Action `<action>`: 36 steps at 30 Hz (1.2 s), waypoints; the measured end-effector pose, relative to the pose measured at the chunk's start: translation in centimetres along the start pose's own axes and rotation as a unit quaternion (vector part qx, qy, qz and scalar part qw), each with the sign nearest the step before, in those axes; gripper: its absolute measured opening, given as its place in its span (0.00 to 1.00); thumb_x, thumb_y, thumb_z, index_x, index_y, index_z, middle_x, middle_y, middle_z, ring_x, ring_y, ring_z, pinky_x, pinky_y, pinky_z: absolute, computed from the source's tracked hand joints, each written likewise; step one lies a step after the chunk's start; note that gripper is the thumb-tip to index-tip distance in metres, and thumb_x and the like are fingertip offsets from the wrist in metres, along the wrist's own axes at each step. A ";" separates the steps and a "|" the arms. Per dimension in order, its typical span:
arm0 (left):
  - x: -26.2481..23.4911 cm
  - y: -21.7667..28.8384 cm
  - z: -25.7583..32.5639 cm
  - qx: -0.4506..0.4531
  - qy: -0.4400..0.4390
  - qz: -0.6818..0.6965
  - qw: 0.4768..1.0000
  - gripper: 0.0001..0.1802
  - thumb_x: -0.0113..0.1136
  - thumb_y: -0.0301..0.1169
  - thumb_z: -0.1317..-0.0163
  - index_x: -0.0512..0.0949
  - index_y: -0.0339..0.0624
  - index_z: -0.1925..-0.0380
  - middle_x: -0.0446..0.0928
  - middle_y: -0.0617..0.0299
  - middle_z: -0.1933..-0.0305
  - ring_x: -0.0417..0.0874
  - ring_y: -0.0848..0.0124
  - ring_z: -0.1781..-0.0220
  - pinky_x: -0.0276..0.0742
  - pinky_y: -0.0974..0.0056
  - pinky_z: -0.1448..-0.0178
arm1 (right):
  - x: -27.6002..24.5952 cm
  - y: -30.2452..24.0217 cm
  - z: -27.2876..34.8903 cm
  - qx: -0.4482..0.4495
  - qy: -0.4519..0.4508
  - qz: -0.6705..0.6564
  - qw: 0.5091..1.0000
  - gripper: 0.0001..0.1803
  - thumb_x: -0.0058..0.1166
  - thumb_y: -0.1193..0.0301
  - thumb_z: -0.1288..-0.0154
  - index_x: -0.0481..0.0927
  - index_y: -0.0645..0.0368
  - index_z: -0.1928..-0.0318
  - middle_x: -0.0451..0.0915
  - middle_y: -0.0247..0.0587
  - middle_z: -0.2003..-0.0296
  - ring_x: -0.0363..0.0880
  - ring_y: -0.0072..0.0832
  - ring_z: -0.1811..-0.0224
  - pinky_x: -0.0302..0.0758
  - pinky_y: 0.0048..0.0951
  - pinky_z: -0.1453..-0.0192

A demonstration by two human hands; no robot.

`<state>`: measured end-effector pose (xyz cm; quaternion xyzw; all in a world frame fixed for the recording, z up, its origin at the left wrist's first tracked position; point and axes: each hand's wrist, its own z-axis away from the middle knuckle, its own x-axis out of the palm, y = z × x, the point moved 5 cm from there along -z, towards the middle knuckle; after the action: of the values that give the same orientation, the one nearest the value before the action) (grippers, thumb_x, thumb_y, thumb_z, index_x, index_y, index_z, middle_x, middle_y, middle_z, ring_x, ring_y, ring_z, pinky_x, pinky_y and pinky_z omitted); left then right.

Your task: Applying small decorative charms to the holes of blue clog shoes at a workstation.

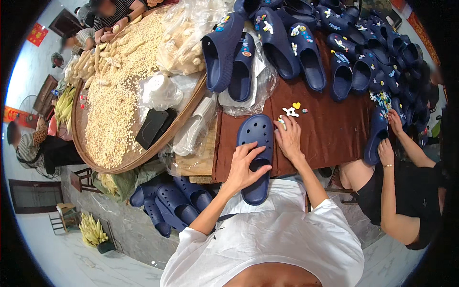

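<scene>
A navy foam clog [255,131] lies toe away from me, reaching past the table's near edge over my lap. There is no charm in the holes of its upper. My left hand [245,167] grips the clog around its opening, thumb on one side and fingers on the upper. Just right of the toe, my right hand [289,139] has its fingertips closed at a small white and blue shoe charm [281,123], partly covered by the fingers. Beyond those fingers lie a white charm [290,111], a yellow heart charm [297,105] and a tiny coloured charm [304,111].
Decorated navy clogs [308,62] crowd the table's far side and right. A big round tray [189,103] of corn kernels stands left, beside wrapped white shoes [195,125]. More clogs [177,205] sit low at left. At right, another person's hands [386,150] hold a clog.
</scene>
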<state>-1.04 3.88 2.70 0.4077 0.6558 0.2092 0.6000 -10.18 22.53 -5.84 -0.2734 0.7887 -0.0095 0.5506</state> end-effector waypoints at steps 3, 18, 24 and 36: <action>-0.3 -0.6 1.5 -0.016 0.005 -0.023 1.000 0.34 0.75 0.37 0.47 0.77 0.51 0.37 0.69 0.47 0.33 0.67 0.49 0.32 0.66 0.48 0.30 | 0.2 1.6 -0.3 0.022 0.029 0.011 0.999 0.19 0.59 0.71 0.38 0.79 0.54 0.46 0.71 0.45 0.38 0.65 0.47 0.33 0.64 0.52 0.32; -6.1 -2.5 11.8 -0.042 0.300 -0.068 0.951 0.32 0.53 0.12 0.51 0.84 0.49 0.46 0.78 0.55 0.41 0.76 0.51 0.38 0.72 0.53 0.34 | -1.1 -2.6 2.1 -0.020 0.070 -0.072 0.995 0.11 0.55 0.71 0.30 0.83 0.56 0.49 0.74 0.46 0.44 0.69 0.46 0.37 0.64 0.48 0.33; -10.2 -2.5 21.4 -0.115 0.435 -0.178 0.875 0.31 0.44 0.10 0.53 0.82 0.37 0.49 0.78 0.47 0.42 0.77 0.50 0.38 0.70 0.54 0.32 | -0.1 -3.8 2.7 -0.037 0.061 -0.110 0.991 0.09 0.55 0.76 0.33 0.84 0.57 0.54 0.77 0.45 0.49 0.72 0.45 0.42 0.67 0.47 0.36; -16.1 -10.2 37.5 -0.317 0.504 -0.341 0.728 0.25 0.47 0.16 0.40 0.80 0.41 0.43 0.79 0.50 0.40 0.77 0.54 0.37 0.68 0.56 0.30 | 0.6 -2.9 3.0 -0.021 0.042 -0.134 0.990 0.09 0.54 0.78 0.34 0.83 0.58 0.55 0.78 0.45 0.52 0.75 0.44 0.45 0.69 0.45 0.39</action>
<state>31.10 -22.78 -2.37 -0.2225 0.8520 0.3610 0.3069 -6.54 20.67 -6.63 -0.3873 0.7676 -0.0779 0.5046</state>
